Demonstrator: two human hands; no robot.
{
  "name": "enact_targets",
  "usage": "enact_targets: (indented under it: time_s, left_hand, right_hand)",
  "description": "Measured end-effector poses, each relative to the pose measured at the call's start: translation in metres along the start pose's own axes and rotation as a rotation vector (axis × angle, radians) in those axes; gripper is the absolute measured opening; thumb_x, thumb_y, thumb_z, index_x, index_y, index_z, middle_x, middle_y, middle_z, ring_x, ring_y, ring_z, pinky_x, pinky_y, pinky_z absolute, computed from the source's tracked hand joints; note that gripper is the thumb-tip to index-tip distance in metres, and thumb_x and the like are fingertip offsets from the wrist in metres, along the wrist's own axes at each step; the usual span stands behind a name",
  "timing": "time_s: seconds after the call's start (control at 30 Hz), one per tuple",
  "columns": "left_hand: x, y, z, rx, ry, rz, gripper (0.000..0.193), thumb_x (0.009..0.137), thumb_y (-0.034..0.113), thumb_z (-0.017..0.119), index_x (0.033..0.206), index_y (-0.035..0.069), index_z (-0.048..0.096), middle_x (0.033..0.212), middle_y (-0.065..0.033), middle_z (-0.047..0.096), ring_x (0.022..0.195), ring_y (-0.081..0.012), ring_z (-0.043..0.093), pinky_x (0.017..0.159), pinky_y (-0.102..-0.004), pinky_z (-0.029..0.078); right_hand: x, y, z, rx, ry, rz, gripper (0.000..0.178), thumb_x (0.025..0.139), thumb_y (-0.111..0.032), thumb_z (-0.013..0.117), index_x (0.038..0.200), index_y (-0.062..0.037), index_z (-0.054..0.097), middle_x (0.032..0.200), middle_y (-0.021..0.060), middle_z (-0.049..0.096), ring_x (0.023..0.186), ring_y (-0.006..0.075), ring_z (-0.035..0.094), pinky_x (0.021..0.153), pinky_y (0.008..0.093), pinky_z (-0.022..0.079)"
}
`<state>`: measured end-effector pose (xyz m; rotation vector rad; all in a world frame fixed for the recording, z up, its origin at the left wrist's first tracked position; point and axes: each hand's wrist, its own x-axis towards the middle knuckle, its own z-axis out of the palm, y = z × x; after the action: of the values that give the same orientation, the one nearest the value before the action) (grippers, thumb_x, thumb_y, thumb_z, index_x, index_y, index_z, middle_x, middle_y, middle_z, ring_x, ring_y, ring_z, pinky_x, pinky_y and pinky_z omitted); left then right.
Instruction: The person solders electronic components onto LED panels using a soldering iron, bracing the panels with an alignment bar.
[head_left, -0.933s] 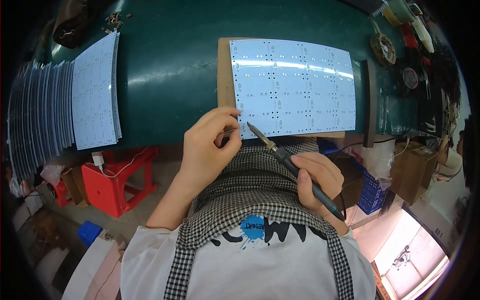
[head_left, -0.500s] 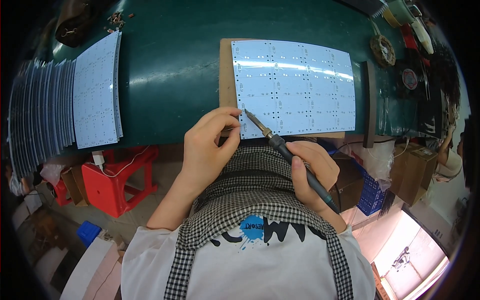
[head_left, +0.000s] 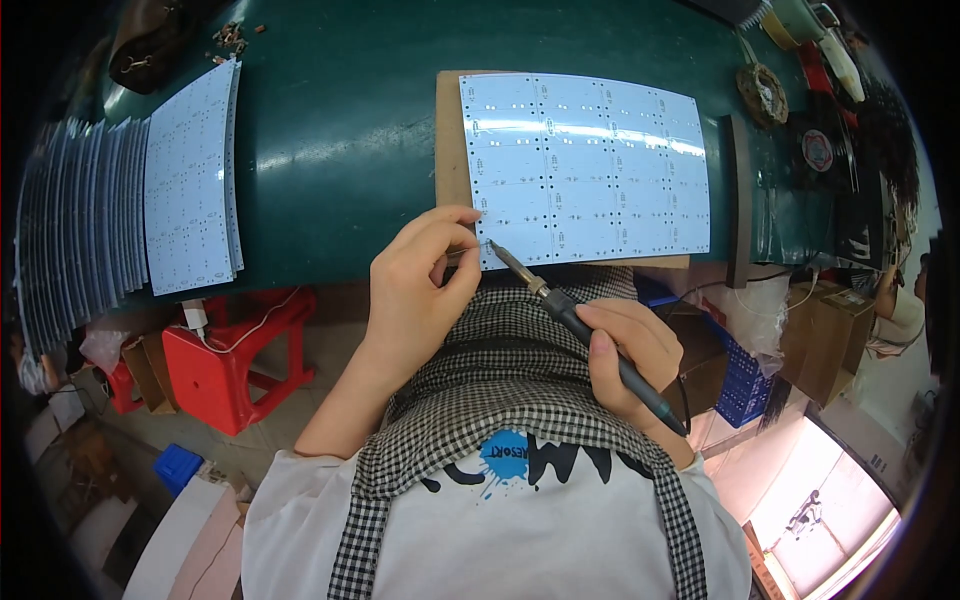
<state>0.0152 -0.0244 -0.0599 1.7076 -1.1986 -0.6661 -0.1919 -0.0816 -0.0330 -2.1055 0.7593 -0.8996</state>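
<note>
Soldering iron [head_left: 564,310] at pale board's [head_left: 590,170] near-left corner: soldering, I'd judge.
Right hand [head_left: 637,355] grips it; left hand [head_left: 418,268] curls, contents I can't tell; next needs steadiness.

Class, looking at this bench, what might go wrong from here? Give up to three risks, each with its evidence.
1. Burns: the soldering iron in the right hand has its tip close to the left hand; if hot, it might touch a finger.
2. Marking: that tip is at the white panel, so a slip could scratch or scorch it.
3. Spilling: the packed row of panels reaches the table's near edge; a knock might tip some off.
</note>
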Motion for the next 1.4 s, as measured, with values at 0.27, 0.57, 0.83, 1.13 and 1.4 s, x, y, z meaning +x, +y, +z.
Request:
enact_targets:
  time_s: [0.27, 0.57, 0.83, 1.13, 1.4]
  left_hand:
    - [-0.002, 0.003, 0.002, 0.024, 0.004, -0.002, 0.010, 0.076, -0.003, 0.065, 0.084, -0.001, 0.060, 0.105, -0.0098, 0.066, 0.051, -0.0085, 0.044, 0.050, -0.0230, 0.040]
    - [-0.004, 0.004, -0.002, -0.005, -0.035, -0.004, 0.010, 0.074, -0.005, 0.067, 0.083, 0.000, 0.067, 0.107, -0.0073, 0.066, 0.055, -0.0038, 0.043, 0.051, -0.0189, 0.036]
    - [-0.002, 0.002, -0.010, -0.068, 0.049, -0.047, 0.007, 0.077, -0.002, 0.068, 0.083, 0.000, 0.065, 0.085, -0.0032, 0.062, 0.055, -0.0068, 0.039, 0.048, -0.0219, 0.030]
    - [-0.009, -0.001, -0.010, -0.123, 0.020, -0.120, 0.013, 0.074, -0.001, 0.069, 0.080, 0.000, 0.057, 0.078, -0.0020, 0.057, 0.051, -0.0075, 0.033, 0.047, -0.0225, 0.029]
    - [-0.011, -0.010, -0.006, -0.204, 0.061, -0.253, 0.006, 0.083, 0.000, 0.064, 0.087, -0.001, 0.060, 0.068, -0.0005, 0.050, 0.057, -0.0042, 0.041, 0.049, -0.0203, 0.031]
  right_hand:
    - [-0.001, -0.002, 0.001, 0.012, 0.011, 0.008, 0.016, 0.078, -0.004, 0.058, 0.089, 0.0058, 0.065, 0.082, 0.0182, 0.067, 0.070, 0.0260, 0.066, 0.063, 0.0304, 0.053]
    - [-0.007, 0.003, -0.003, 0.001, 0.037, -0.056, 0.018, 0.077, -0.007, 0.061, 0.089, 0.0047, 0.066, 0.079, 0.0164, 0.066, 0.065, 0.0251, 0.065, 0.059, 0.0298, 0.052]
    - [-0.014, 0.025, -0.037, -0.189, 0.451, 0.067, 0.060, 0.098, -0.048, 0.036, 0.094, 0.0053, 0.063, 0.061, 0.0074, 0.056, 0.049, 0.0157, 0.051, 0.047, 0.0255, 0.039]
    - [-0.005, 0.005, -0.024, 0.153, 0.063, 0.103, 0.019, 0.081, -0.011, 0.059, 0.088, 0.0046, 0.067, 0.061, 0.0099, 0.058, 0.051, 0.0189, 0.055, 0.048, 0.0276, 0.041]
    - [-0.004, 0.012, -0.013, 0.182, 0.020, 0.183, 0.016, 0.078, -0.004, 0.059, 0.090, 0.0037, 0.067, 0.062, 0.0097, 0.059, 0.051, 0.0177, 0.055, 0.049, 0.0267, 0.041]
